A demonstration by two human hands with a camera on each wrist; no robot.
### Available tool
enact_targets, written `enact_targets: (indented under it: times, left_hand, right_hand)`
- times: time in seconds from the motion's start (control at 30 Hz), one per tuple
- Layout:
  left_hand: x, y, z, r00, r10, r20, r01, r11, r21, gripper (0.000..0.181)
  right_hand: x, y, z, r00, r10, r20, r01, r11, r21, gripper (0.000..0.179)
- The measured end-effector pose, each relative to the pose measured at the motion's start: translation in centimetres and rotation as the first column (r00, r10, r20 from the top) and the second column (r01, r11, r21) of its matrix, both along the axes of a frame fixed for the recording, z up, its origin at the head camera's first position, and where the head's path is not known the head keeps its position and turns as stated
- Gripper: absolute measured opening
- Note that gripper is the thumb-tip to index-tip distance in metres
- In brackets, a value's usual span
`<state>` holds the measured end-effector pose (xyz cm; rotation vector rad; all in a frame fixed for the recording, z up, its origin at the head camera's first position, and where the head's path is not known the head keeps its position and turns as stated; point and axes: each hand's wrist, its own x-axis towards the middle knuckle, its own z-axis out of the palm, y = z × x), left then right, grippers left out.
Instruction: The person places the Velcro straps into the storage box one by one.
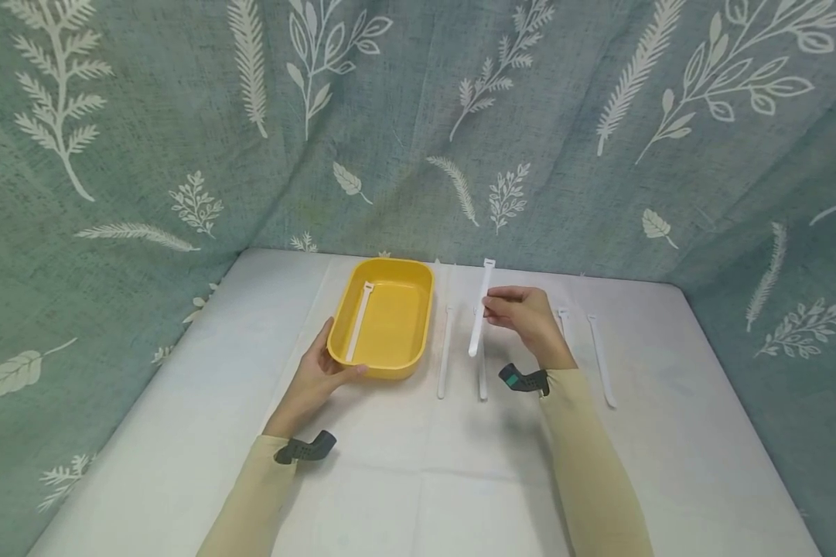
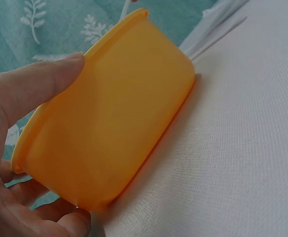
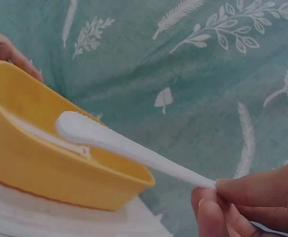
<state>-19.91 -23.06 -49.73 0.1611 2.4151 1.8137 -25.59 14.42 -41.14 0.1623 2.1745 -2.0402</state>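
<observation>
My left hand (image 1: 316, 383) grips a yellow plastic tub (image 1: 383, 371) at its near left corner. In the left wrist view the thumb (image 2: 60, 74) lies on the rim and the other fingers curl round the tub's end. One white cable strap (image 1: 359, 321) with a slotted head lies lengthwise along the left inside of the tub. To the right of the tub, my right hand (image 1: 525, 317) pinches another white strap (image 1: 482, 309) between thumb and fingers, held above the table with its slotted head pointing away. The right wrist view shows that strap's rounded end (image 3: 80, 127) overlapping the tub.
Several more white straps lie on the white-covered table, one (image 1: 445, 352) close to the tub, one (image 1: 483, 379) below the held strap, one (image 1: 602, 360) farther right. Another strap (image 1: 563, 319) is partly hidden behind the right hand. A green leaf-patterned curtain (image 1: 404, 155) hangs behind the table.
</observation>
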Motion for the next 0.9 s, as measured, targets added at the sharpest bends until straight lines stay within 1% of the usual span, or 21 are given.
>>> enact_targets:
  times: [0.17, 0.43, 0.7, 0.9]
  left_hand:
    - [-0.1, 0.0, 0.1, 1.000, 0.006, 0.005, -0.006, 1.000, -0.012, 0.123]
    - [-0.2, 0.0, 0.0, 1.000, -0.002, -0.003, 0.002, 1.000, -0.002, 0.122]
    - [0.0, 0.0, 0.0, 1.000, -0.009, -0.010, 0.010, 1.000, 0.021, 0.119]
    - [0.0, 0.1, -0.1, 1.000, -0.017, -0.022, 0.017, 0.999, 0.027, 0.117]
  right_hand:
    - [-0.4, -0.6, 0.5, 0.999, 0.014, -0.032, -0.014, 1.000, -0.016, 0.036]
    - [-1.2, -1.7, 1.2, 0.999, 0.023, -0.032, -0.025, 0.998, -0.062, 0.036]
    - [-1.9, -3.1, 1.8, 0.999, 0.035, -0.040, -0.037, 0.998, -0.050, 0.037]
    - [-2.2, -4.0, 2.3, 0.999, 0.040, -0.010, -0.040, 0.999, -0.035, 0.033]
